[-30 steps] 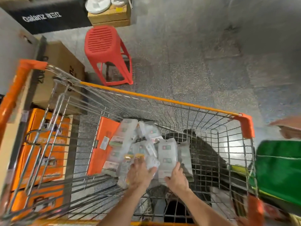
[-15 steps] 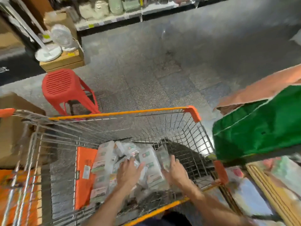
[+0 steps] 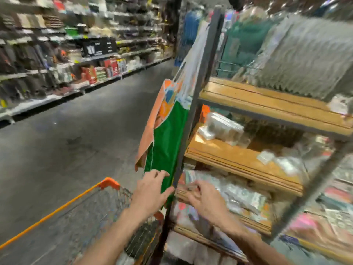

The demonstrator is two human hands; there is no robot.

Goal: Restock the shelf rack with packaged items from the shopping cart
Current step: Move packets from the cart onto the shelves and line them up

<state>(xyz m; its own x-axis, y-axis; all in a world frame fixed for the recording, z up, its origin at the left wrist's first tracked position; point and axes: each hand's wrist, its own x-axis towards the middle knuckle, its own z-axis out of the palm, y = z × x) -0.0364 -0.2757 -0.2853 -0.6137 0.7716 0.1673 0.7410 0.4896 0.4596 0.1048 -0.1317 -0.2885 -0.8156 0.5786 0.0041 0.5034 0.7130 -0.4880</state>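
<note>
Nearest, the shopping cart (image 3: 57, 209) sits at lower left, its contents out of view. Just above it the left hand (image 3: 150, 190) is released, fingers spread against the green cloth (image 3: 168, 140) hanging on the rack post (image 3: 194, 104). The right hand (image 3: 206, 199) curls at the lower shelf (image 3: 261, 228) among blurred packets (image 3: 240, 192); I cannot tell whether it pinches one. It is best to hold the cloth aside and lay the packets flat, pushed well back. Farther up, the middle shelf (image 3: 229, 155) shows bare board.

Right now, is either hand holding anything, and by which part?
Left hand holds nothing. Right hand curls fingers over blurred packets; a hold cannot be told.
</note>
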